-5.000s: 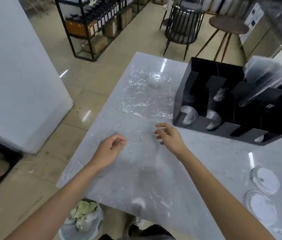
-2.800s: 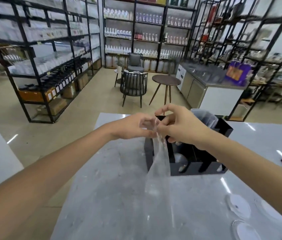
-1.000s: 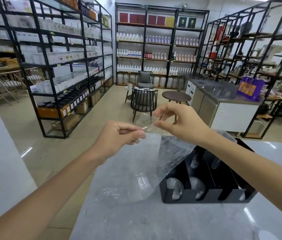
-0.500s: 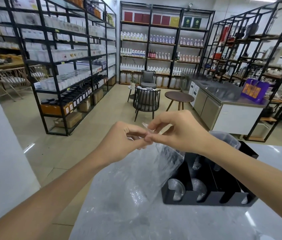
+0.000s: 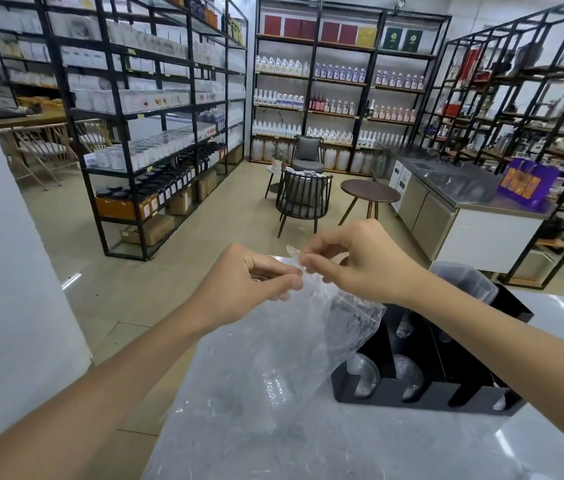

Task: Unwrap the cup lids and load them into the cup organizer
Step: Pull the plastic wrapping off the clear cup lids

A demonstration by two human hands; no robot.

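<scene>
Support surface: grey marble-pattern countertop (image 5: 360, 441), glossy, with light glare streaks toward its right side. Its left edge runs diagonally below the left hand (image 5: 242, 292). Resting directly on it: a black cup organizer (image 5: 422, 398), below and to the right of the right hand (image 5: 360, 261), open slots facing the camera; clear cups lie in the two left slots. Contents of the remaining slots unclear. Countertop nearer than the organizer appears bare.
</scene>
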